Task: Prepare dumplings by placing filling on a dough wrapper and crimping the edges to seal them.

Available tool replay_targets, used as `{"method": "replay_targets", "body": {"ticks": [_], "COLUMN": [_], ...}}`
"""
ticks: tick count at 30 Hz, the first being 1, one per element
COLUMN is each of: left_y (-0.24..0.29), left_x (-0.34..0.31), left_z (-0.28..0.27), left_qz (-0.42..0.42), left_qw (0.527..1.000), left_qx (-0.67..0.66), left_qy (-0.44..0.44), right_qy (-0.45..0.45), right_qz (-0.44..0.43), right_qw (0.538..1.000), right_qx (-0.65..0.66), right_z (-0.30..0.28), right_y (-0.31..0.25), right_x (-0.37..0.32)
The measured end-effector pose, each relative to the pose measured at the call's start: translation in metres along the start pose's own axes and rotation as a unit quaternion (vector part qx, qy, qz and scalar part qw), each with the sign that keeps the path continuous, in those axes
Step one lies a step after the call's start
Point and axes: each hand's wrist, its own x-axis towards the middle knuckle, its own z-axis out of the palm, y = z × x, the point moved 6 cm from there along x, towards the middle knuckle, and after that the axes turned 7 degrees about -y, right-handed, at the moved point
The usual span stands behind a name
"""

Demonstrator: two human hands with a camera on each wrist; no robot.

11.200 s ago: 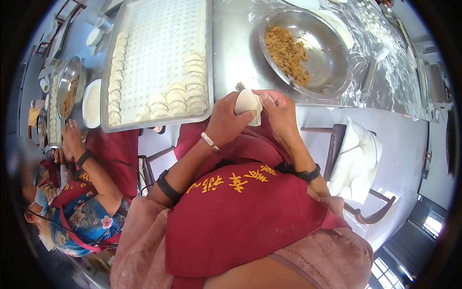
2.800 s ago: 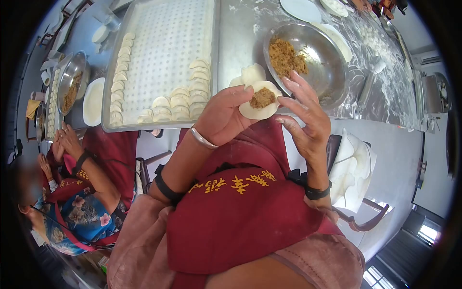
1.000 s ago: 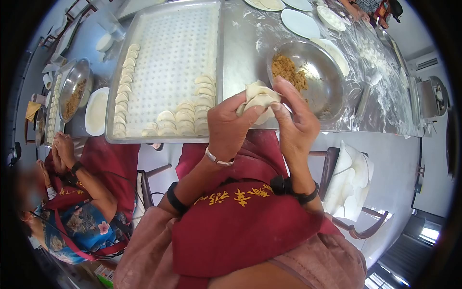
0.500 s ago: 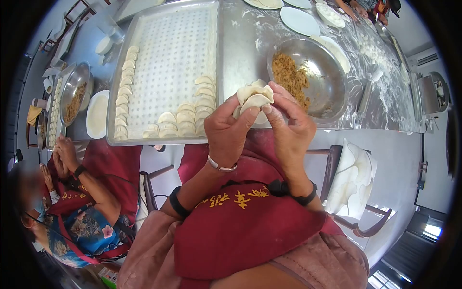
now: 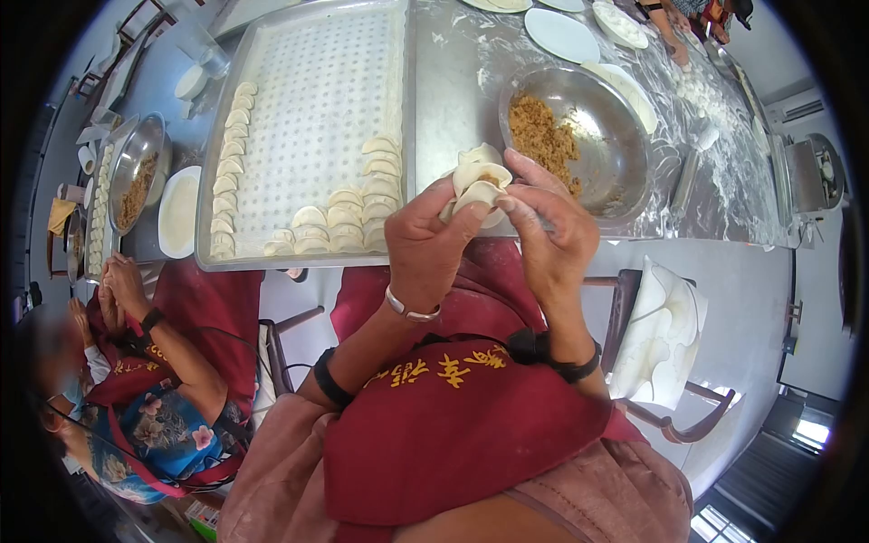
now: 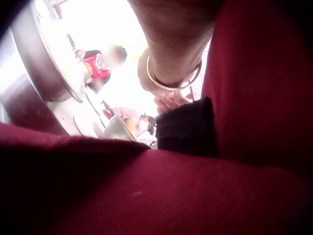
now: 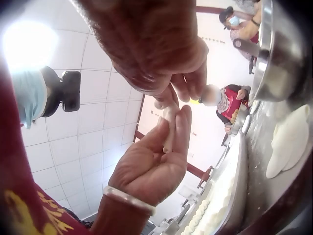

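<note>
Between both hands is a half-folded dumpling [image 5: 481, 192], its pale wrapper bent over with brown filling showing in the gap. My left hand [image 5: 424, 249] holds it from the left, thumb on the near side. My right hand [image 5: 554, 233] pinches its right edge between thumb and fingers. In the right wrist view the dumpling [image 7: 169, 128] appears edge-on, with the left hand [image 7: 151, 169] below and the right hand [image 7: 164, 58] above. Mostly sleeve, bracelet and forearm fill the left wrist view, hiding the dumpling. Loose wrappers [image 7: 289, 139] lie on the metal table.
A large metal tray [image 5: 409, 100] with rows of finished dumplings stands at the left. To the right is a steel bowl [image 5: 625, 163] of brown filling. Plates [image 5: 561, 36] and a rolling pin [image 5: 693, 172] lie on the floured table. Another person [image 5: 172, 398] sits at the left.
The wrapper lay flat with filling on my left fingers a few seconds ago; now it is folded over. In the last second the fingers have shifted slightly along its edge.
</note>
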Motion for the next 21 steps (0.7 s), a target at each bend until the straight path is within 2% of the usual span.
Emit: {"method": "replay_targets", "body": {"ticks": [5,8,17,21], "left_y": [-0.003,-0.001,0.003,0.000], "left_x": [0.002,0.001,0.000,-0.001], "left_z": [0.001,0.003,0.001,0.004], "left_qz": [0.005,0.006,0.005,0.000], "left_qw": [0.999,1.000,1.000,0.998], "left_qx": [-0.030,-0.018,-0.006,-0.043], "left_qy": [-0.027,-0.025,-0.014,-0.035], "right_qy": [0.015,0.023,0.004,-0.003], "right_qz": [0.088,0.090,0.012,0.001], "right_qw": [0.992,0.982,0.999,0.999], "right_qx": [0.088,0.162,0.032,0.049], "right_z": [0.002,0.008,0.006,0.005], "right_y": [0.006,0.012,-0.002,0.001], "right_x": [0.001,-0.001,0.002,0.001]}}
